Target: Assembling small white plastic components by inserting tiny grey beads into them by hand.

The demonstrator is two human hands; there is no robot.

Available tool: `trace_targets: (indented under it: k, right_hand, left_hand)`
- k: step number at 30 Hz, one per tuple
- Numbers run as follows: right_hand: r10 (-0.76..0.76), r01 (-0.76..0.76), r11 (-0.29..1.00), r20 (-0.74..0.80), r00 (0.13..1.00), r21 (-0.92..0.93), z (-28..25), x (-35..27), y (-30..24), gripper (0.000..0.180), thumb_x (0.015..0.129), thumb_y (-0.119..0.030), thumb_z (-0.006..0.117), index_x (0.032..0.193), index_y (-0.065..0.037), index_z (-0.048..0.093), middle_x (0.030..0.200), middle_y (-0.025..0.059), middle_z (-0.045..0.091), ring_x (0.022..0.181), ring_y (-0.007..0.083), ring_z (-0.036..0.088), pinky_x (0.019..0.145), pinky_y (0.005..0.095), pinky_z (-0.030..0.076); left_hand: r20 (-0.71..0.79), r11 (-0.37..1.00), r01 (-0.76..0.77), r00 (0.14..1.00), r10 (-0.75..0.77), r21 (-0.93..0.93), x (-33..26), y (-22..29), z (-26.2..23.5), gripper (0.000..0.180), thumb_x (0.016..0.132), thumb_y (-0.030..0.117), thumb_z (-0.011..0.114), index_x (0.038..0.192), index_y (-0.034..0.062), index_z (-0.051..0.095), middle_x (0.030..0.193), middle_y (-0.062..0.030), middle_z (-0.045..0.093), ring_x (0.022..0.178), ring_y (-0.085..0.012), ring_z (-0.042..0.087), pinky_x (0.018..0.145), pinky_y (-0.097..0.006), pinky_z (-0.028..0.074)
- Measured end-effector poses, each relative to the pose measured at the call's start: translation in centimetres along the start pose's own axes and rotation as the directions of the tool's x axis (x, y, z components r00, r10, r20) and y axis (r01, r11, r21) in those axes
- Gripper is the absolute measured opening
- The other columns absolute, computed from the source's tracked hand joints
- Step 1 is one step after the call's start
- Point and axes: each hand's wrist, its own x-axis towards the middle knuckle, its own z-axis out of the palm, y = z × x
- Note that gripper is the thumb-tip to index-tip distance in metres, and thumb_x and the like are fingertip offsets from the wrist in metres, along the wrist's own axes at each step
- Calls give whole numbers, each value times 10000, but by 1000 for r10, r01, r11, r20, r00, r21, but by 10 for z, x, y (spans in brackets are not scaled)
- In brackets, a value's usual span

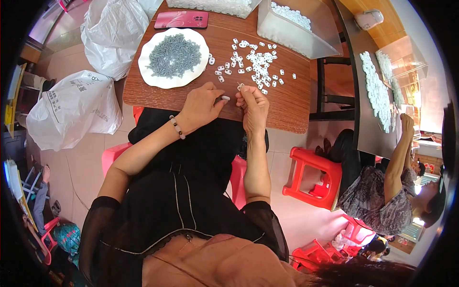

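Observation:
My right hand (253,103) is over the near edge of the brown table, its fingertips pinched on a small white plastic piece (240,87). Something thin seems to stick up from that piece. To its left, my left hand (203,105) has its fingers curled in; a small whitish bit shows at the fingertips, too small to make out. Just beyond my hands lie many loose white pieces (260,64), each with two dark holes. A scalloped white plate (146,71) at the left holds a heap of small grey rod-shaped pieces (174,55).
A pink phone (180,19) lies behind the plate. Translucent bins (296,40) of white pieces stand at the far edge. White sacks (79,110) rest on the floor at left. At right, another person (382,196) works at a dark table beside a red stool (313,174).

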Motion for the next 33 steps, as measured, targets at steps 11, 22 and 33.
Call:
trace_targets:
  k: [11, 22, 33]
  right_hand:
    - [-4, 4, 1000, 16, 1000, -2, -1, 2, 0, 132, 894, -148, 630, 881, -17, 647, 765, 40, 647, 661, 70, 567, 594, 197, 436]
    - [1, -1, 1000, 40, 999, 0, 0, -2, -3, 146, 893, -163, 633, 889, -17, 645, 769, 36, 645, 672, 67, 564, 609, 200, 429]
    - [-18, 18, 1000, 66, 998, -9, 7, -9, -9, 143, 902, -164, 624, 907, -22, 637, 786, 36, 650, 701, 73, 583, 631, 200, 443]
  left_hand:
    - [-31, 998, -62, 998, 61, -26, 3, 1, 2, 164, 805, 152, 675, 940, 60, 694, 770, -99, 561, 584, -226, 567, 538, -346, 441]
    - [500, 301, 632, 761, -413, -714, 6, 3, -17, 263, 879, 244, 667, 971, -2, 672, 801, -51, 675, 650, -82, 621, 581, -183, 487]
    - [426, 221, 526, 823, -376, -821, 0, -6, -12, 244, 879, 137, 661, 1077, -1, 631, 900, -41, 673, 769, -99, 640, 683, -206, 509]
